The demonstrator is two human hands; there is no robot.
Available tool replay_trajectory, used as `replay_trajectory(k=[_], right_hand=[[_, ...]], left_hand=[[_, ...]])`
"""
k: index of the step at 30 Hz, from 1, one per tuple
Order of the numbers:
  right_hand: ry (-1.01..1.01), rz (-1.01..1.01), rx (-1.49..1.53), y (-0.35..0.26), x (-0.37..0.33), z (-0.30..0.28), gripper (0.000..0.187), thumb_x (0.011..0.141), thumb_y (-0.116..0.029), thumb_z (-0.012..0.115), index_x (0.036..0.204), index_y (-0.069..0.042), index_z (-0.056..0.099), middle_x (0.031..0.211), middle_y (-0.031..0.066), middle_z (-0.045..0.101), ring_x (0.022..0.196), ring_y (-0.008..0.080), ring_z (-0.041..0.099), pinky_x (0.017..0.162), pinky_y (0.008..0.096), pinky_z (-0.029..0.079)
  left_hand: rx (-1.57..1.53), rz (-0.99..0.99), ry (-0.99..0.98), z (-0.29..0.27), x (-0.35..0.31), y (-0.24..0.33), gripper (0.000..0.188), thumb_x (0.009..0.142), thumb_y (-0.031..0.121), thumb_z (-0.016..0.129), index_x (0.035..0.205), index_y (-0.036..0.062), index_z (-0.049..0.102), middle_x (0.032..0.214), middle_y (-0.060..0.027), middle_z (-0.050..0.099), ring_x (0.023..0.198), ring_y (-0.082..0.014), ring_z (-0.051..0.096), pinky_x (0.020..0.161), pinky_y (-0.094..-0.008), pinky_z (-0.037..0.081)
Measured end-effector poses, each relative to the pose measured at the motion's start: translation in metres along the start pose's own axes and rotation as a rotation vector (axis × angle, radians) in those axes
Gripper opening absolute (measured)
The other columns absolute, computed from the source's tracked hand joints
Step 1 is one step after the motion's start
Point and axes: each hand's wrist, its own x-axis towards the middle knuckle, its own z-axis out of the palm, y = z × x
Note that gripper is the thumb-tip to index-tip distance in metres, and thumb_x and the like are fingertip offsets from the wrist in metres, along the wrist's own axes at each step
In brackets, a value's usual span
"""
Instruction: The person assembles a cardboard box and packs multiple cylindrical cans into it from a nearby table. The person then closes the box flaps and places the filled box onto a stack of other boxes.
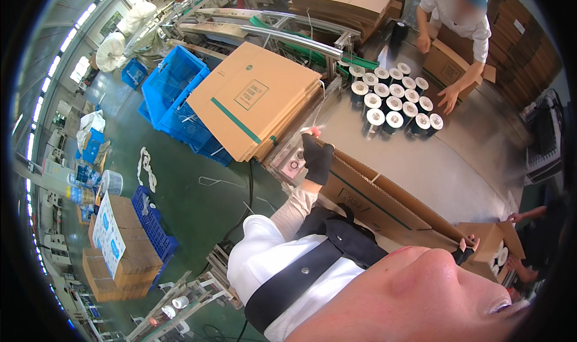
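A brown cardboard carton [360, 189], folded nearly flat with a narrow gap along its top edge, stretches across the near side of the metal table. My left hand [317, 157], in a dark glove with bare fingertips, grips its left end. At the opposite end my right hand [466, 249] holds the carton's edge, though much of that hand is hidden. Beyond the carton, several dark cylindrical containers with white round tops [394, 103] stand grouped on the table.
The metal table [433, 162] carries the containers. Stacked flat cartons [252, 96] lie left, beside blue crates [174, 90]. Across the table a co-worker [457, 12] handles an open carton [448, 66]. Another person's hands [522, 270] touch a filled box [481, 246] at right.
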Motion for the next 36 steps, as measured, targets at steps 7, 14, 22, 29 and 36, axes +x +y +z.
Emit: replay_trajectory(k=[7,14,22,29,36], right_hand=[[-0.173,0.124,0.309,-0.045,-0.009,0.032,0.087,0.062,0.0,0.055,0.142,-0.01,0.023,0.129,0.0117,0.045,0.121,0.0247,0.041,0.102,0.0383,0.034],[-0.419,0.201,0.283,-0.036,-0.007,0.105,0.087,0.055,0.002,0.052,0.138,-0.002,0.03,0.13,0.0133,0.044,0.12,0.0241,0.043,0.104,0.034,0.03],[-0.301,0.221,0.081,-0.05,-0.009,0.153,0.058,0.088,-0.021,0.061,0.135,-0.003,0.033,0.125,0.012,0.048,0.112,0.0205,0.047,0.097,0.0306,0.036],[-0.731,0.162,-0.408,0.001,0.023,0.141,0.046,0.078,-0.027,0.069,0.108,0.005,0.057,0.1,0.0132,0.063,0.088,0.0192,0.056,0.08,0.0315,0.043],[-0.798,0.073,-0.476,0.003,0.043,0.114,0.036,0.077,-0.024,0.07,0.095,0.007,0.062,0.09,0.0122,0.065,0.085,0.0188,0.057,0.079,0.0323,0.044]], left_hand=[[-0.026,0.169,0.051,0.005,-0.019,0.022,0.07,0.063,-0.003,0.069,0.125,0.0088,0.039,0.105,-0.007,0.044,0.096,-0.0178,0.047,0.086,-0.0302,0.042],[0.227,0.492,-0.335,0.046,-0.052,0.024,0.047,0.064,-0.001,0.063,0.11,0.0031,0.054,0.109,-0.0098,0.056,0.101,-0.0202,0.055,0.085,-0.0307,0.044],[0.578,0.515,-1.191,0.0,-0.018,0.05,0.029,0.071,0.011,0.057,0.099,0.0088,0.065,0.106,-0.0083,0.064,0.097,-0.026,0.06,0.083,-0.0373,0.047],[0.966,0.426,-1.645,0.011,-0.028,0.081,0.058,0.069,0.057,0.064,0.097,0.0064,0.062,0.094,-0.0139,0.062,0.091,-0.0325,0.059,0.077,-0.043,0.045],[0.654,0.959,-0.999,0.062,0.0,-0.01,0.078,0.056,0.053,0.076,0.111,0.0005,0.057,0.117,-0.0208,0.052,0.112,-0.0364,0.046,0.093,-0.0416,0.039]])
